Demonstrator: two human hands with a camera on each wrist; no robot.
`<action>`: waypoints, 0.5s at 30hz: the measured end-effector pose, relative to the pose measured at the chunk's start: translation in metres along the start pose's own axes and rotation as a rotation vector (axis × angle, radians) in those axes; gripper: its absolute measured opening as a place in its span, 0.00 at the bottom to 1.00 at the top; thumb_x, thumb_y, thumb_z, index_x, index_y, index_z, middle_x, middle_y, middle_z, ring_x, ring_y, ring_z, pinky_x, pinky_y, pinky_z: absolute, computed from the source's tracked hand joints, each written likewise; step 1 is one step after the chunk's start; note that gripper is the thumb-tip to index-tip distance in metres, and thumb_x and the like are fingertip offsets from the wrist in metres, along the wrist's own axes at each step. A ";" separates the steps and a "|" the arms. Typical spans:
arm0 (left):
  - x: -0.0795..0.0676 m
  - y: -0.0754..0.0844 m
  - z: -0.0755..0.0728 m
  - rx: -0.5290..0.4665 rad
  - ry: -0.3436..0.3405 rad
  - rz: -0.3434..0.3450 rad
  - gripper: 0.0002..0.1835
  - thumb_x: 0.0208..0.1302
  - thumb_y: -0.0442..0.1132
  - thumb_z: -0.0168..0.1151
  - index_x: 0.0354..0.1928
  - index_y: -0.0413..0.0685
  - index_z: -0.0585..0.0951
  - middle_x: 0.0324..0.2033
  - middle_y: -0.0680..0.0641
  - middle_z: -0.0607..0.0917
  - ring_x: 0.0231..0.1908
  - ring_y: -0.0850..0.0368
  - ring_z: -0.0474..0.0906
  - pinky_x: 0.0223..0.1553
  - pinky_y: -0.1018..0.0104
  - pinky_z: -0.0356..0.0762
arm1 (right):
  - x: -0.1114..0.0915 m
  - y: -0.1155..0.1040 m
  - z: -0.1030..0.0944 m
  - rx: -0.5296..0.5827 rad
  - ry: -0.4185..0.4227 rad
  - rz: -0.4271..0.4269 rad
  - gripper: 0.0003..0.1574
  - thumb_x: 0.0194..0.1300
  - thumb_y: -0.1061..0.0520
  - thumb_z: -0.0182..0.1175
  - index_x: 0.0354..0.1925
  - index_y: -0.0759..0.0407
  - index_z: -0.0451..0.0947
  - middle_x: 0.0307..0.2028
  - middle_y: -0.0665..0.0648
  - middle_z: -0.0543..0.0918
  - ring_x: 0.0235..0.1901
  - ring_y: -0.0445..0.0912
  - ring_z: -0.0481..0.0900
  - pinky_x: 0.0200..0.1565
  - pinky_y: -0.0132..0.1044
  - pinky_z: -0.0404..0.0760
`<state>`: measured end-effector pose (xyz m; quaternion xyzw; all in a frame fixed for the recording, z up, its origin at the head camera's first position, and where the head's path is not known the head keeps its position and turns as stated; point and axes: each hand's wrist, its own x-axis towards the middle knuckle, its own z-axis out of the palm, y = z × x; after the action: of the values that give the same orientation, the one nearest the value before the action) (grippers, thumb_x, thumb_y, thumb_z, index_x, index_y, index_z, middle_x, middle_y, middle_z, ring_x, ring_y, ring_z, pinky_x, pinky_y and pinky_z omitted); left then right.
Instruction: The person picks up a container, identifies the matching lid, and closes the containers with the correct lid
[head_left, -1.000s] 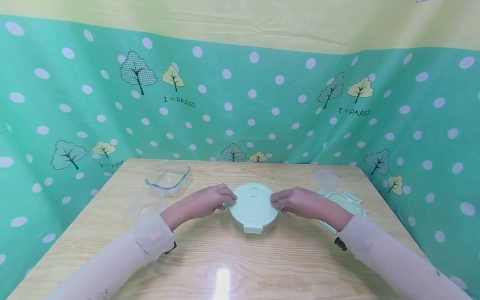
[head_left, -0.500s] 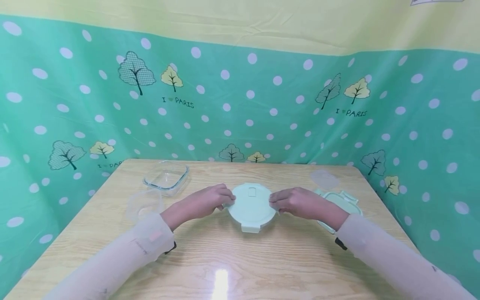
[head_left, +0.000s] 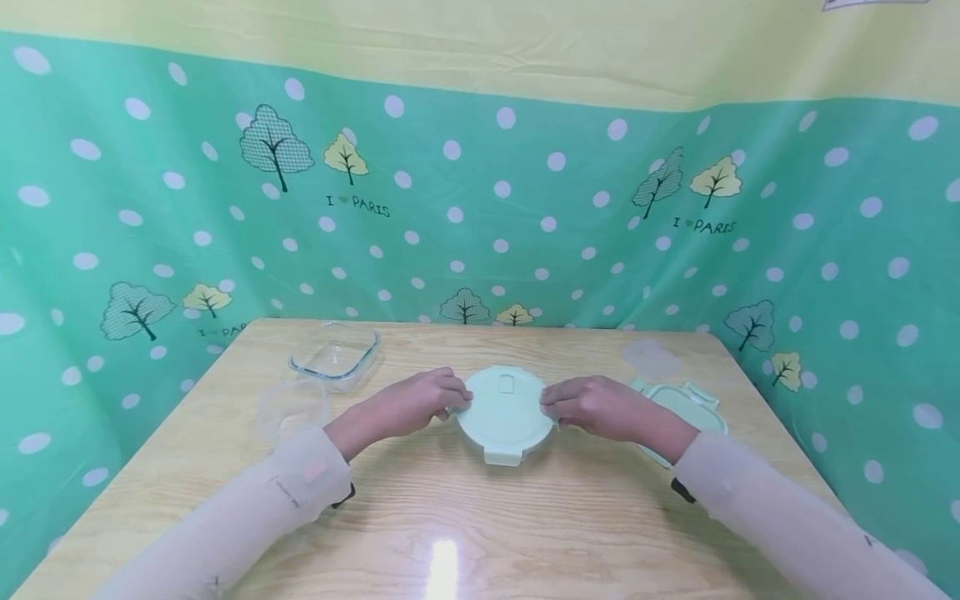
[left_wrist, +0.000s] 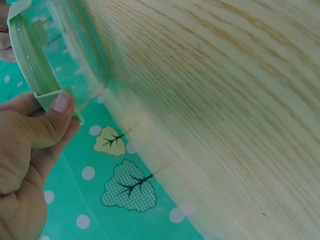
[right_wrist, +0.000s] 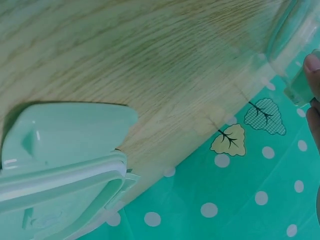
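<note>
A round glass food container (left_wrist: 82,67) under a pale green clip-on lid (head_left: 506,417) sits mid-table. My left hand (head_left: 420,402) is at the lid's left side; in the left wrist view, thumb and fingers pinch a side clip (left_wrist: 52,98), which hangs angled outward from the rim. On the opposite side my right hand (head_left: 600,407) holds the lid's edge. The right wrist view shows its thumb on the other clip (right_wrist: 300,89), with the remaining fingers partly cut off. The lid's front clip (head_left: 502,457) sticks out toward me.
Back left stands a rectangular glass container (head_left: 337,358), with a clear plastic piece (head_left: 281,408) before it. A rectangular green lid (head_left: 690,408) lies right, partly behind my right forearm. Behind it is a translucent round disc (head_left: 652,358). A patterned curtain (head_left: 480,192) borders the wooden table (head_left: 390,533).
</note>
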<state>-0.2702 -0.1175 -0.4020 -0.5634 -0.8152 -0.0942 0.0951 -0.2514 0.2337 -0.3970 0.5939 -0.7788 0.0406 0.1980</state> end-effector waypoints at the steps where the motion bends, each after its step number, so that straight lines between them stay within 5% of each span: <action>1: 0.000 0.000 0.000 -0.002 0.002 0.000 0.21 0.52 0.22 0.73 0.50 0.43 0.88 0.50 0.48 0.88 0.49 0.54 0.81 0.52 0.71 0.81 | 0.000 0.000 0.000 -0.001 0.004 -0.001 0.22 0.47 0.63 0.81 0.44 0.62 0.88 0.46 0.58 0.89 0.49 0.51 0.88 0.50 0.39 0.87; 15: 0.000 0.001 0.001 -0.032 0.031 -0.002 0.21 0.53 0.22 0.74 0.50 0.42 0.88 0.50 0.47 0.88 0.49 0.53 0.82 0.52 0.71 0.82 | 0.001 -0.001 0.000 -0.065 0.005 -0.027 0.23 0.46 0.62 0.81 0.44 0.61 0.89 0.46 0.58 0.90 0.48 0.49 0.88 0.50 0.37 0.87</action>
<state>-0.2696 -0.1170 -0.4031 -0.5624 -0.8127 -0.1162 0.0985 -0.2508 0.2323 -0.3964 0.5975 -0.7711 0.0141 0.2196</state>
